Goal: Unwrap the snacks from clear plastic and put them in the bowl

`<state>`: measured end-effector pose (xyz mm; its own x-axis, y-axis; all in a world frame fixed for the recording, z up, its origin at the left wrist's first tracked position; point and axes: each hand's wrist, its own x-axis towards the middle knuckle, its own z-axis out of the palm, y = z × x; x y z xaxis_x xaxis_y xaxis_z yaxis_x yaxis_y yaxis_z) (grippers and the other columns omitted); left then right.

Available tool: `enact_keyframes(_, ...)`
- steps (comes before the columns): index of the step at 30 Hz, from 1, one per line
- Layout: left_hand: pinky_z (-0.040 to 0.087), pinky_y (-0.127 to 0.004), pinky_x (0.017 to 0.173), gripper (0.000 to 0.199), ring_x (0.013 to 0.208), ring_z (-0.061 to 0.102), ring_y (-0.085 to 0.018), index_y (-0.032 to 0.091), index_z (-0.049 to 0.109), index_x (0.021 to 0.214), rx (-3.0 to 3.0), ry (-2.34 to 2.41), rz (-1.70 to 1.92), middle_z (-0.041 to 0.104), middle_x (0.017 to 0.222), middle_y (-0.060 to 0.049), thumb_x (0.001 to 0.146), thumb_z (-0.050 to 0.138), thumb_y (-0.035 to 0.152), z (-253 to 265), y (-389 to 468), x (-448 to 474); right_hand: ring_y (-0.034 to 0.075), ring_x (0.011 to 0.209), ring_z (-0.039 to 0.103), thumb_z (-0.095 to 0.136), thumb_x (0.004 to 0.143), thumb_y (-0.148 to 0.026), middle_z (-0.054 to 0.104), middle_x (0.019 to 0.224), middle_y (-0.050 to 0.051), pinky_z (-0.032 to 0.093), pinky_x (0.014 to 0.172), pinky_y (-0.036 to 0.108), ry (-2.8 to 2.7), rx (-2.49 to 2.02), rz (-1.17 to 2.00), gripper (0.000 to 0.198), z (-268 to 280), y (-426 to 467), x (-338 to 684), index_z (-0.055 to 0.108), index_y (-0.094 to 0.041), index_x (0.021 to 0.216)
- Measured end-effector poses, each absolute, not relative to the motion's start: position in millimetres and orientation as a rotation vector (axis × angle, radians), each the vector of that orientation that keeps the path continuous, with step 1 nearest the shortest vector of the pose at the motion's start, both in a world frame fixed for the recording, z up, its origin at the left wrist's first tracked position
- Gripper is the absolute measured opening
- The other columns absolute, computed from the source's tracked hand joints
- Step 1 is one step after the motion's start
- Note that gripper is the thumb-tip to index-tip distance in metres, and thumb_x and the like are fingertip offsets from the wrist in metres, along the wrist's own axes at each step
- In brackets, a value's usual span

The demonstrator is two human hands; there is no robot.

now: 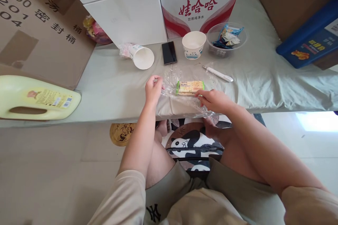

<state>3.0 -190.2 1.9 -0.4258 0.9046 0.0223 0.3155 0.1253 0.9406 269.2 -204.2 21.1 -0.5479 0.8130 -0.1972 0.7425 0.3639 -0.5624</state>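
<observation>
A small packet of soda biscuits (190,87) with green ends lies on a crumpled sheet of clear plastic film (171,77) near the front edge of the covered surface. My left hand (154,89) is closed at the film's left side, pinching it between the fingers. At the packet's lower right corner, my right hand (212,99) has its fingers together on the packet's edge. Film also bunches beneath that hand and hangs over the front edge. Behind the packet to the right lies a white pen-like utility knife (218,73).
Behind are a phone (169,53), an upright paper bowl (194,45), a tipped paper cup (143,58) and a clear plastic bowl (227,38) of snack packets. White cartons (126,17) form a back wall. A yellow jug (39,97) lies left; a blue box (310,37) stands right.
</observation>
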Motion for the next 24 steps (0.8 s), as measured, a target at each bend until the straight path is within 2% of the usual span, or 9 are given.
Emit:
enact_keyframes(3, 0.045, -0.027, 0.071, 0.015, 0.068, 0.057, -0.015, 0.025, 0.061, 0.091, 1.222, 1.941, 1.299, 0.060, 0.078, 0.001, 0.076, 0.062, 0.025, -4.5, -188.6, -3.1, 0.025, 0.078, 0.068, 0.050, 0.092, -0.031, 0.075, 0.094, 0.006, 0.048, 0.064, 0.036, -2.393, -1.530, 0.532, 0.029, 15.9, -197.9, 264.5, 0.067, -0.025, 0.115)
enact_keyframes(5, 0.048, -0.032, 0.087, 0.029, 0.088, 0.061, -0.018, 0.025, 0.061, 0.099, 1.288, 2.037, 1.226, 0.061, 0.100, -0.003, 0.070, 0.065, 0.019, -6.3, -188.7, -6.5, 0.029, 0.100, 0.067, 0.054, 0.089, -0.029, 0.070, 0.118, 0.011, 0.053, 0.078, 0.041, -2.322, -1.441, 0.412, 0.032, 11.0, -193.0, 259.9, 0.066, -0.024, 0.118)
enact_keyframes(7, 0.043, -0.041, 0.106, 0.034, 0.112, 0.058, -0.026, 0.024, 0.063, 0.100, 1.382, 2.103, 1.033, 0.057, 0.116, -0.008, 0.067, 0.070, 0.020, -4.8, -190.9, -7.6, 0.033, 0.120, 0.060, 0.059, 0.085, -0.028, 0.061, 0.136, 0.014, 0.051, 0.094, 0.047, -2.330, -1.333, 0.381, 0.041, 5.7, -187.6, 254.5, 0.063, -0.023, 0.125)
enact_keyframes(9, 0.035, -0.049, 0.115, 0.031, 0.127, 0.051, -0.034, 0.022, 0.065, 0.095, 1.471, 2.123, 0.810, 0.054, 0.123, -0.011, 0.065, 0.074, 0.025, -1.0, -195.3, -6.2, 0.036, 0.129, 0.054, 0.063, 0.081, -0.029, 0.056, 0.144, 0.015, 0.046, 0.104, 0.052, -2.382, -1.291, 0.399, 0.052, 1.0, -182.6, 249.0, 0.059, -0.022, 0.132)
enact_keyframes(11, 0.033, -0.051, 0.116, 0.028, 0.129, 0.048, -0.037, 0.021, 0.066, 0.089, 1.530, 2.117, 0.700, 0.053, 0.124, -0.012, 0.064, 0.077, 0.029, 2.6, -201.0, -2.7, 0.037, 0.129, 0.054, 0.065, 0.079, -0.030, 0.058, 0.142, 0.015, 0.044, 0.107, 0.053, -2.434, -1.288, 0.428, 0.059, -2.5, -178.6, 244.0, 0.056, -0.021, 0.137)
enact_keyframes(14, 0.040, -0.047, 0.110, 0.017, 0.117, 0.056, -0.031, 0.022, 0.065, 0.078, 1.530, 1.971, 0.751, 0.059, 0.111, -0.008, 0.065, 0.075, 0.024, 3.9, -208.2, 5.4, 0.036, 0.119, 0.059, 0.064, 0.079, -0.030, 0.063, 0.131, 0.015, 0.047, 0.102, 0.051, -2.468, -1.341, 0.455, 0.060, -6.1, -175.3, 238.8, 0.056, -0.020, 0.138)
enact_keyframes(18, 0.052, -0.036, 0.088, 0.011, 0.087, 0.063, -0.020, 0.023, 0.057, 0.074, 1.230, 1.539, 0.950, 0.064, 0.083, -0.002, 0.073, 0.067, 0.027, 3.9, -211.1, 17.6, 0.036, 0.111, 0.062, 0.063, 0.078, -0.031, 0.063, 0.123, 0.017, 0.050, 0.096, 0.050, -2.451, -1.348, 0.501, 0.061, -10.9, -174.1, 237.2, 0.055, -0.017, 0.137)
enact_keyframes(22, 0.053, -0.026, 0.065, 0.023, 0.087, 0.067, -0.018, 0.023, 0.048, 0.076, 0.814, 1.245, 1.150, 0.072, 0.093, -0.002, 0.073, 0.067, 0.035, 15.5, -208.9, 25.3, 0.034, 0.108, 0.063, 0.065, 0.077, -0.033, 0.062, 0.122, 0.015, 0.052, 0.093, 0.049, -2.302, -1.327, 0.603, 0.061, -13.9, -176.4, 239.9, 0.054, -0.022, 0.136)
enact_keyframes(24, 0.046, -0.020, 0.051, 0.026, 0.082, 0.069, -0.018, 0.024, 0.045, 0.078, 0.676, 1.196, 1.177, 0.074, 0.096, -0.003, 0.071, 0.068, 0.035, 22.2, -206.8, 27.8, 0.034, 0.109, 0.064, 0.067, 0.076, -0.036, 0.062, 0.123, 0.014, 0.053, 0.092, 0.049, -2.246, -1.330, 0.667, 0.063, -13.5, -179.3, 241.1, 0.052, -0.024, 0.137)
